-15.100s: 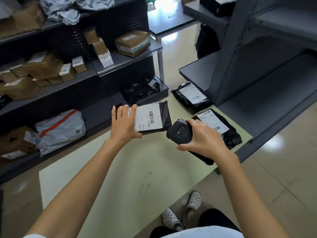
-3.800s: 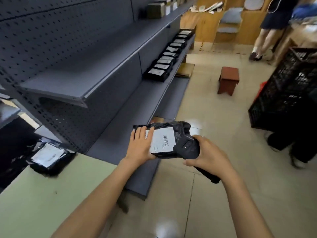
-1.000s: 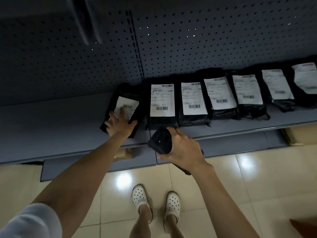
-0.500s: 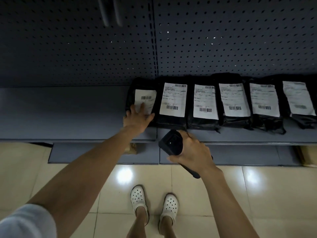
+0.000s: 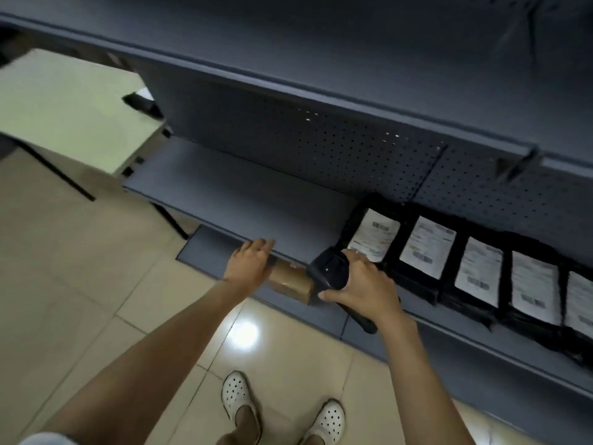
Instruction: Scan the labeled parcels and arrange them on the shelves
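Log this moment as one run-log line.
left hand: empty, fingers straight, off shelf edge | right hand: grips scanner | leftmost parcel: shelved in row | table: far left

Counting five black labeled parcels (image 5: 373, 248) lying in a row on the shelf (image 5: 244, 194), one brown box (image 5: 290, 282) sitting underneath, one scanner (image 5: 330, 271), and two white clogs (image 5: 237, 396).

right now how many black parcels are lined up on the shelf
5, side by side on the shelf, labels up: first beside the scanner, second, third, fourth, fifth cut by the right edge. More may lie beyond it.
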Action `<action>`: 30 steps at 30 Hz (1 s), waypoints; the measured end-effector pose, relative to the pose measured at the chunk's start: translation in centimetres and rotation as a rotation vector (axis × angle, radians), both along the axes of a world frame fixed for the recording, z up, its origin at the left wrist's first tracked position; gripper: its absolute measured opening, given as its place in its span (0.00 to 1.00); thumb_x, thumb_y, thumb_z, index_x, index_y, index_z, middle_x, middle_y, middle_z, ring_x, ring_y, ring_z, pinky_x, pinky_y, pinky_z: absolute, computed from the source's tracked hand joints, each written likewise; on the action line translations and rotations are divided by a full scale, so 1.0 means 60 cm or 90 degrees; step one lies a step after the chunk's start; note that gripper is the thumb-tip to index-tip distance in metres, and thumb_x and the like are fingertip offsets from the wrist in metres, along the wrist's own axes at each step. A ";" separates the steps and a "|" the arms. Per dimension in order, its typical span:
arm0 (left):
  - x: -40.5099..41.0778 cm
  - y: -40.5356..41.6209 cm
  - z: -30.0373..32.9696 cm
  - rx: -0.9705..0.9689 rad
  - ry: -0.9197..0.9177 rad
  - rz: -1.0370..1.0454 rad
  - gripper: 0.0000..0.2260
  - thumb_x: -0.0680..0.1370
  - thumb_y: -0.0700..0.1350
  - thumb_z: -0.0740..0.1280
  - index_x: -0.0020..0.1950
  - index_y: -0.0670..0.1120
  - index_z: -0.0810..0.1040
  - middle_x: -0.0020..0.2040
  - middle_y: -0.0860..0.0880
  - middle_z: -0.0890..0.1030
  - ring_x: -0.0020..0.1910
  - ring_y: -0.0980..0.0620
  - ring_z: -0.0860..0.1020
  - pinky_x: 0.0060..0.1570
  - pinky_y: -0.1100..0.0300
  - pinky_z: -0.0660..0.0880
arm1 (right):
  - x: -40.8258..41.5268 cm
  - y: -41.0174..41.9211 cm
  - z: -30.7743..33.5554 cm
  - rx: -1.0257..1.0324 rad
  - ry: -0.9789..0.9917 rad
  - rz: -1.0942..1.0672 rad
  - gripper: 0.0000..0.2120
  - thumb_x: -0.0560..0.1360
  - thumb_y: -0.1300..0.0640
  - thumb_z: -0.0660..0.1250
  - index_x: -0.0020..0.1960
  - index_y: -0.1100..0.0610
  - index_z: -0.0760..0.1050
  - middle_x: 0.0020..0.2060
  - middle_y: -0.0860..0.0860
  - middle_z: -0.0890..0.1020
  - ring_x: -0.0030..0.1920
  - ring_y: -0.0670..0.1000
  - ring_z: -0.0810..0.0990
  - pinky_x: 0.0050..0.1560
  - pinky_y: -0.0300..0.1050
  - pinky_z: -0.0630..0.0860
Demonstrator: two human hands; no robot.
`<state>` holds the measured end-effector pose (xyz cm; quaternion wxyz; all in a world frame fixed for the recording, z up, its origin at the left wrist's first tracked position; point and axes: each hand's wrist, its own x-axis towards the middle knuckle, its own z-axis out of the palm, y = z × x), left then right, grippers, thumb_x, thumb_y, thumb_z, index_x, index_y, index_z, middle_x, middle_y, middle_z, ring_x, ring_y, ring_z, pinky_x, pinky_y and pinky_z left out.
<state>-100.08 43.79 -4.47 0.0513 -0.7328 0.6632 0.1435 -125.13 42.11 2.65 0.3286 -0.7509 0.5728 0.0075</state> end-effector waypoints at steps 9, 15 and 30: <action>0.331 0.189 0.075 -0.025 -0.055 0.156 0.29 0.80 0.53 0.64 0.78 0.50 0.59 0.74 0.48 0.67 0.71 0.46 0.66 0.66 0.52 0.66 | 0.361 0.050 0.074 -0.052 -0.001 0.232 0.47 0.64 0.35 0.77 0.76 0.50 0.62 0.68 0.50 0.74 0.65 0.55 0.76 0.59 0.49 0.73; 0.572 0.303 0.115 -0.030 -0.095 0.222 0.29 0.79 0.51 0.66 0.78 0.49 0.59 0.73 0.47 0.67 0.70 0.45 0.67 0.67 0.52 0.66 | 0.627 0.117 0.108 -0.043 -0.029 0.334 0.49 0.65 0.37 0.78 0.78 0.52 0.59 0.72 0.51 0.71 0.70 0.55 0.72 0.63 0.52 0.71; 1.009 0.354 0.144 -0.058 -0.096 0.331 0.24 0.79 0.46 0.64 0.75 0.49 0.64 0.70 0.48 0.70 0.67 0.46 0.69 0.64 0.53 0.67 | 1.090 0.113 0.115 -0.046 -0.068 0.395 0.40 0.61 0.37 0.78 0.68 0.47 0.69 0.61 0.46 0.77 0.60 0.52 0.78 0.55 0.51 0.76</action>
